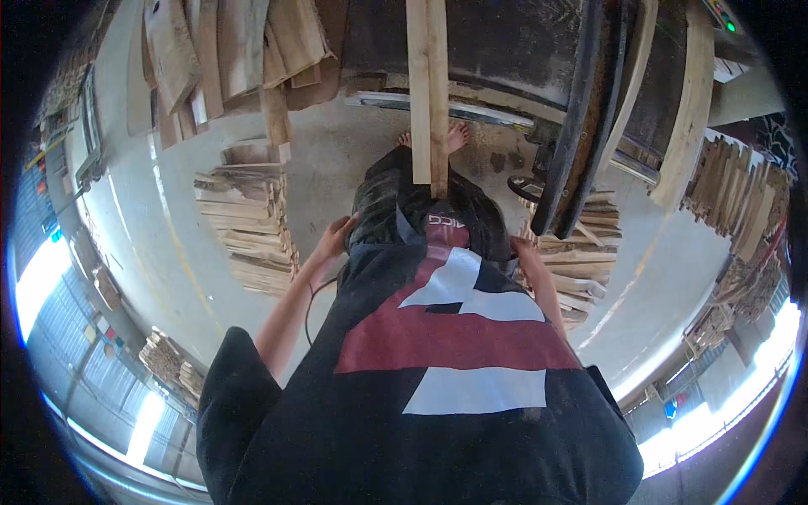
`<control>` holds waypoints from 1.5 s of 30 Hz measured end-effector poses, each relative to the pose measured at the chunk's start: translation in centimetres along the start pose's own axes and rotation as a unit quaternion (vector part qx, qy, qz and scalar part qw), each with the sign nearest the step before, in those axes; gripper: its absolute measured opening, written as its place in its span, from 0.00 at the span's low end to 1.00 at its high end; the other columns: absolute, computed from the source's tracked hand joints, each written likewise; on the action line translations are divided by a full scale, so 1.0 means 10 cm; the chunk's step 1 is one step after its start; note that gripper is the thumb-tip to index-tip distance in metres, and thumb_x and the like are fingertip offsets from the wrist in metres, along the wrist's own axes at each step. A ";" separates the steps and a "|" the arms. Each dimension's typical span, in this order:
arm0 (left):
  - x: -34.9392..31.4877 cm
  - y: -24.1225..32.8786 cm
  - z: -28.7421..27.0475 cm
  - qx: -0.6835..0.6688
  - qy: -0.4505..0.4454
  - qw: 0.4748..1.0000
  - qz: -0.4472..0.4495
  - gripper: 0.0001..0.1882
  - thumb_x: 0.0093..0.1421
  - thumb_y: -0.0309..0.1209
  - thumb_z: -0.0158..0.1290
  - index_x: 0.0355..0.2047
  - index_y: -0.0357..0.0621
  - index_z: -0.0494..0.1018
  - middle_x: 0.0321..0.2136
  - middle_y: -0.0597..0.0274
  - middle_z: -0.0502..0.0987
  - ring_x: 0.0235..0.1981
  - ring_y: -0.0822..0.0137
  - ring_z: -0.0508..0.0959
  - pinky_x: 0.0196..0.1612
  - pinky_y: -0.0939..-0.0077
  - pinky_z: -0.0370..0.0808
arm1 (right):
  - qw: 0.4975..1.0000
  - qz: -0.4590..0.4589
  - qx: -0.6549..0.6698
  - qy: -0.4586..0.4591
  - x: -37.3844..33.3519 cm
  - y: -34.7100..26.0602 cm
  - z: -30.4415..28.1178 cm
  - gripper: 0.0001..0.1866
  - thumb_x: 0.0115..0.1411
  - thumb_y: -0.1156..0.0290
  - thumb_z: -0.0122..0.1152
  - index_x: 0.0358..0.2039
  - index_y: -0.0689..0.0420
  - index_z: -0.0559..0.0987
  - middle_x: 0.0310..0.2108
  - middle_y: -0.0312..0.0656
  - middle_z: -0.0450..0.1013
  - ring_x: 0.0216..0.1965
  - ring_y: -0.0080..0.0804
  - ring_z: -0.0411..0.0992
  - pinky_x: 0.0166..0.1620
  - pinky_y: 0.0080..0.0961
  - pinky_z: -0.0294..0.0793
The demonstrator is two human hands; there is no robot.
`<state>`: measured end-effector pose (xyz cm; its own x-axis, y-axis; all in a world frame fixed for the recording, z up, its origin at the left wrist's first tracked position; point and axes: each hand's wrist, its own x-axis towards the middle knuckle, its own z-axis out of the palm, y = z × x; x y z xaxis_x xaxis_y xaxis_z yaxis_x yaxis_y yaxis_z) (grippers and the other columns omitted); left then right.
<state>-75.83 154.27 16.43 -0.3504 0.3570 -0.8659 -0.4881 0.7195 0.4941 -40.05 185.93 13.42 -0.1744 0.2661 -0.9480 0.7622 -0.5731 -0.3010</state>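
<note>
My left grip (339, 236) is low beside my left thigh, at the edge of my dark clothing (380, 215). My right grip (523, 250) is at the other side, near the right thigh. The fingers of both are partly hidden, so I cannot tell if they pinch the cloth or only rest there. Between my two arms, in front of me, two narrow wooden planks (438, 93) lie side by side and reach over the edge of the dark tabletop (505, 50) toward my body; neither grip touches them. To the right of them runs a long dark metal rail (576, 118). One stack of rough boards (244, 223) is on the floor (316, 181) at my left, another stack (581, 261) at my right.
</note>
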 end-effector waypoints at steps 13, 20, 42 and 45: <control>0.36 -0.15 0.22 0.075 0.306 0.940 0.133 0.24 0.72 0.45 0.47 0.33 0.30 0.71 0.26 0.43 0.74 0.30 0.57 0.71 0.40 0.60 0.70 | 0.910 -0.169 -0.153 0.345 1.44 0.55 -0.16 0.20 0.65 0.53 0.63 0.43 0.59 0.81 0.40 0.47 0.80 0.40 0.38 0.75 0.43 0.38 0.71; 1.10 -0.13 0.20 0.148 0.471 0.868 0.062 0.21 0.68 0.43 0.48 0.32 0.33 0.72 0.29 0.37 0.76 0.33 0.39 0.77 0.40 0.52 0.72 | 0.931 -0.150 -0.208 0.261 1.60 0.42 -0.04 0.22 0.67 0.54 0.60 0.48 0.61 0.79 0.44 0.45 0.78 0.44 0.35 0.73 0.48 0.33 0.70; 1.20 0.58 0.38 0.164 0.109 0.940 0.277 0.14 0.64 0.36 0.58 0.40 0.38 0.76 0.32 0.48 0.79 0.37 0.51 0.81 0.46 0.61 0.75 | 0.971 -0.212 -0.112 -0.014 0.82 -0.41 0.68 0.15 0.65 0.61 0.65 0.42 0.61 0.79 0.35 0.35 0.77 0.38 0.21 0.71 0.43 0.22 0.70; 1.17 0.62 0.31 0.064 0.192 0.940 0.276 0.12 0.63 0.34 0.58 0.41 0.37 0.75 0.32 0.48 0.79 0.37 0.51 0.81 0.42 0.63 0.76 | 0.952 -0.274 -0.133 -0.017 0.81 -0.41 0.83 0.15 0.65 0.62 0.65 0.43 0.61 0.79 0.34 0.40 0.78 0.37 0.25 0.73 0.43 0.26 0.72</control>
<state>-80.46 164.77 9.14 -0.7963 0.4738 -0.3759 -0.0559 0.5613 0.8257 -49.80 184.03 6.09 -0.6087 0.4407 -0.6598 0.6809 -0.1367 -0.7195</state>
